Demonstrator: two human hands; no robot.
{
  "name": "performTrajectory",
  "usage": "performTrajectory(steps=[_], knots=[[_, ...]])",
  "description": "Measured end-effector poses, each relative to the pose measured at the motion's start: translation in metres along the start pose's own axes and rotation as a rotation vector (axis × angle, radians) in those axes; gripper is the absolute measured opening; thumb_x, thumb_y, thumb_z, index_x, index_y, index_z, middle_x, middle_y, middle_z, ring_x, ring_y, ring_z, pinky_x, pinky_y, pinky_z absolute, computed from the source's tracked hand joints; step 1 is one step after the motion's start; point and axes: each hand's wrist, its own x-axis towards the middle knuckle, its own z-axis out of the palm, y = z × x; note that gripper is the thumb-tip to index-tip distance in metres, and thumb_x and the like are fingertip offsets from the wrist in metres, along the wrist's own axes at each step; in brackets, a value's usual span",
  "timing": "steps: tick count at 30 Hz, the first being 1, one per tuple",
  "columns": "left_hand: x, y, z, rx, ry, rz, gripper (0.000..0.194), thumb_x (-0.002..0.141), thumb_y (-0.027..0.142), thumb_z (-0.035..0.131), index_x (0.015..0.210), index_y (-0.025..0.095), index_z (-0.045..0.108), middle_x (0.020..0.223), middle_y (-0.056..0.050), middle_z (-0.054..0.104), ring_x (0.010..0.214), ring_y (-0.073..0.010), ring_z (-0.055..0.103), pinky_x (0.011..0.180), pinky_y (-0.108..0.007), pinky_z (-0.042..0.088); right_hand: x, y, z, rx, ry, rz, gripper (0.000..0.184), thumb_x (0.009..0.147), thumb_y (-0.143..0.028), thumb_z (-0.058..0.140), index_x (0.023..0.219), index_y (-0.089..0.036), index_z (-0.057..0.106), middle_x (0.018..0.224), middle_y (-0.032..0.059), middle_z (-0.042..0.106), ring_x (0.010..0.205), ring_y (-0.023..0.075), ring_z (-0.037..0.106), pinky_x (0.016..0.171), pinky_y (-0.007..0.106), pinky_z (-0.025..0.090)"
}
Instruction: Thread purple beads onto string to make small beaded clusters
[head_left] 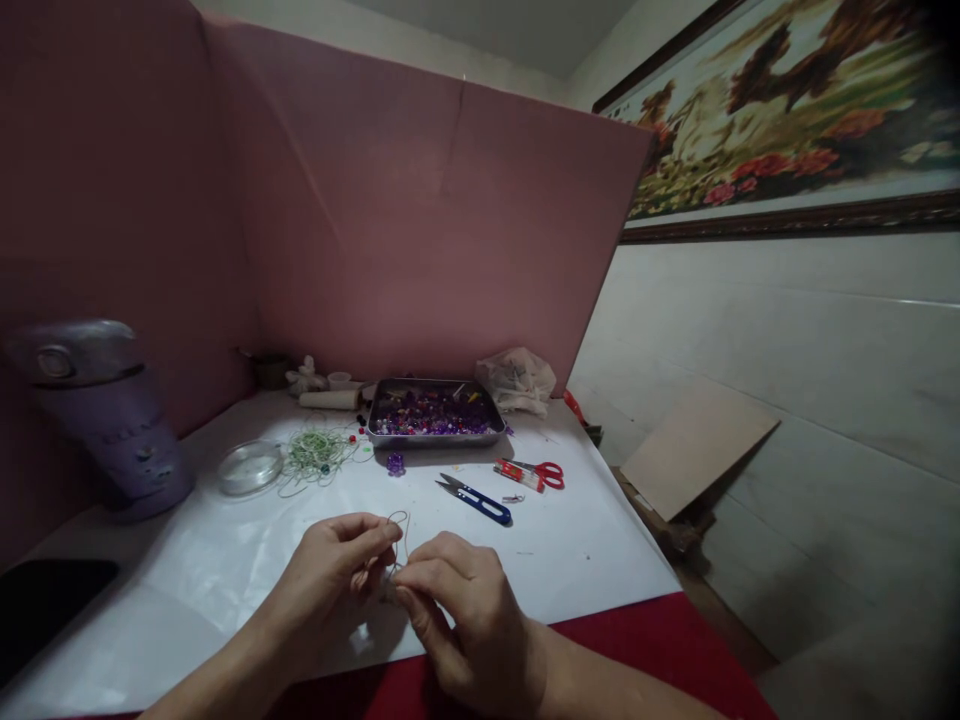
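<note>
Left hand (341, 553), right hand (471, 612) close beside it, both pinching, forearms (244, 640) converging

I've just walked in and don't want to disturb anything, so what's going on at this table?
A person's left hand and right hand, close together above a white-covered table, pinch a thin, looped thread; finer detail between them is too small to tell. Beyond lie blue metal-bladed thread snips, untouched, and a dark rectangular tray of mostly purple beads. A pale-green tangle of cord lies left of the tray.

thin cord (407, 530) in both hands (469, 605)
</note>
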Motion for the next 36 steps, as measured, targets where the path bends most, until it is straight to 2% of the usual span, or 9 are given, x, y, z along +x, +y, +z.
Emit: performTrajectory(steps=[7,10,14,19,26,29,31,34,36], knots=[[-0.005,0.003,0.004,0.012,0.020,-0.035,0.024,0.057,0.028,0.080,0.051,0.013,0.063,0.039,0.004,0.051,0.038,-0.0048,0.037,0.039,-0.017,0.029,0.002,-0.005,0.000,-0.031,0.005,-0.085,0.016,0.081,-0.009,0.050,0.093,-0.011,0.061,0.084,0.0105,0.065,0.073,0.0165,0.058,0.065,0.029,0.052],[-0.004,0.003,0.004,0.014,0.004,-0.051,0.023,0.058,0.028,0.080,0.053,0.013,0.064,0.041,0.004,0.051,0.039,-0.0053,0.038,0.040,-0.017,0.029,0.002,-0.006,0.000,-0.038,-0.036,-0.057,0.016,0.082,-0.010,0.048,0.092,-0.013,0.061,0.083,0.0106,0.065,0.072,0.0173,0.058,0.065,0.030,0.051],[-0.002,-0.001,0.001,0.041,-0.028,-0.022,0.022,0.061,0.029,0.078,0.055,0.013,0.064,0.045,0.003,0.052,0.041,-0.0054,0.038,0.043,-0.018,0.030,0.001,0.000,0.000,-0.033,-0.109,0.075,0.017,0.084,-0.011,0.047,0.093,-0.015,0.061,0.087,0.0109,0.065,0.079,0.0195,0.060,0.070,0.031,0.050],[-0.002,-0.003,-0.002,0.148,-0.065,0.012,0.024,0.067,0.033,0.073,0.056,0.013,0.064,0.041,0.004,0.049,0.040,-0.0059,0.038,0.041,-0.017,0.027,0.001,0.007,0.003,-0.032,-0.069,0.291,0.009,0.086,-0.016,0.046,0.087,-0.015,0.055,0.077,0.0071,0.062,0.071,0.0185,0.060,0.066,0.030,0.047],[-0.006,0.000,0.002,0.236,-0.140,-0.016,0.026,0.068,0.035,0.070,0.055,0.014,0.062,0.041,0.003,0.050,0.033,-0.0053,0.035,0.034,-0.017,0.023,0.005,0.014,0.004,0.340,-0.020,0.679,0.014,0.093,-0.023,0.034,0.104,-0.018,0.043,0.066,-0.0023,0.059,0.045,0.0102,0.055,0.045,0.020,0.043],[-0.005,-0.001,0.001,0.250,-0.185,-0.003,0.025,0.069,0.035,0.069,0.056,0.014,0.062,0.042,0.002,0.053,0.033,-0.0056,0.037,0.033,-0.017,0.025,0.005,0.017,0.004,0.380,-0.072,0.648,0.031,0.088,-0.016,0.042,0.118,-0.018,0.044,0.061,-0.0052,0.057,0.045,0.0099,0.055,0.047,0.020,0.044],[-0.004,-0.002,0.000,0.246,-0.191,0.003,0.023,0.069,0.033,0.069,0.056,0.014,0.063,0.044,0.002,0.054,0.033,-0.0062,0.039,0.033,-0.017,0.027,0.005,0.017,0.004,0.341,-0.098,0.571,0.036,0.083,-0.011,0.046,0.118,-0.020,0.051,0.069,-0.0022,0.062,0.055,0.0109,0.059,0.054,0.021,0.047],[-0.003,-0.002,0.000,0.259,-0.197,0.010,0.023,0.068,0.032,0.069,0.055,0.014,0.064,0.045,0.002,0.055,0.033,-0.0066,0.041,0.033,-0.018,0.028,0.004,0.016,0.005,0.257,-0.062,0.510,0.024,0.081,-0.008,0.048,0.096,-0.018,0.064,0.075,0.0017,0.066,0.065,0.0129,0.061,0.059,0.022,0.047],[-0.004,-0.002,0.000,0.248,-0.193,0.006,0.024,0.067,0.032,0.070,0.054,0.014,0.063,0.046,0.002,0.055,0.033,-0.0064,0.039,0.033,-0.018,0.027,0.003,0.016,0.005,0.228,-0.030,0.525,0.018,0.082,-0.010,0.049,0.083,-0.016,0.066,0.068,0.0014,0.063,0.060,0.0124,0.059,0.055,0.021,0.046]])
